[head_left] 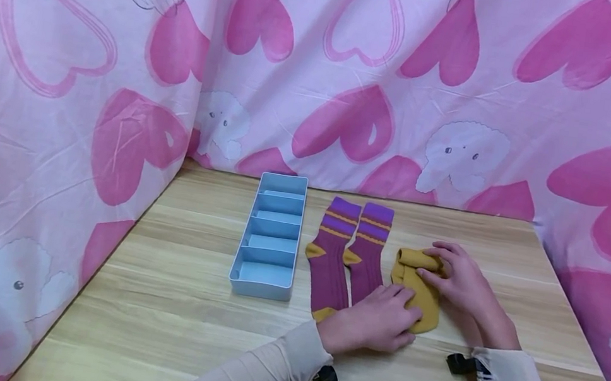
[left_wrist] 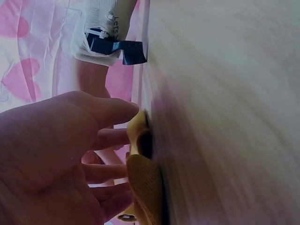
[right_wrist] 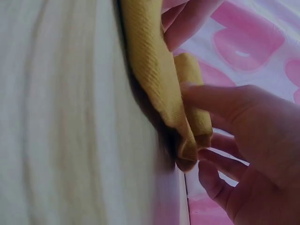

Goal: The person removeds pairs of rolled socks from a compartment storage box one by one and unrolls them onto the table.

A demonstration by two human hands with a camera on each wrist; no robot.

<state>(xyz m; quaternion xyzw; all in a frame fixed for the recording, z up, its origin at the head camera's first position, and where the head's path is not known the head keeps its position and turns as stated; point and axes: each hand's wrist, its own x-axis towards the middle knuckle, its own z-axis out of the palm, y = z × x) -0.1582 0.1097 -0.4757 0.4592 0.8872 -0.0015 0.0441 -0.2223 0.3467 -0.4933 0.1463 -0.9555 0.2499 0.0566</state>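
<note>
Closest to the person, two pale sleeves come in over the wooden table (head_left: pixel 163 325), each with a small black clip at the cuff. The left hand (head_left: pixel 375 320) lies flat on the near end of a mustard-yellow sock (head_left: pixel 423 294), fingers fairly straight and pressing the cloth down. The left wrist view shows those fingers (left_wrist: pixel 105 140) resting against the yellow fabric. Just beyond, the right hand (head_left: pixel 458 276) has its fingers curled over the far end of the same sock, where the cloth is rolled into a small tube, and it grips that roll; the right wrist view shows the fingertips (right_wrist: pixel 201 93) on the folded edge. The sock lies on the table, right of centre.

Touching the left hand's side lies a pair of purple socks (head_left: pixel 346 256), flat, side by side, with yellow heels and toes and striped cuffs pointing away.

Further left stands a light blue organiser tray (head_left: pixel 270 237), long and narrow, split into five compartments in a row, all showing only bare bottoms. Behind everything hangs a pink heart-printed cloth (head_left: pixel 353 82).
</note>
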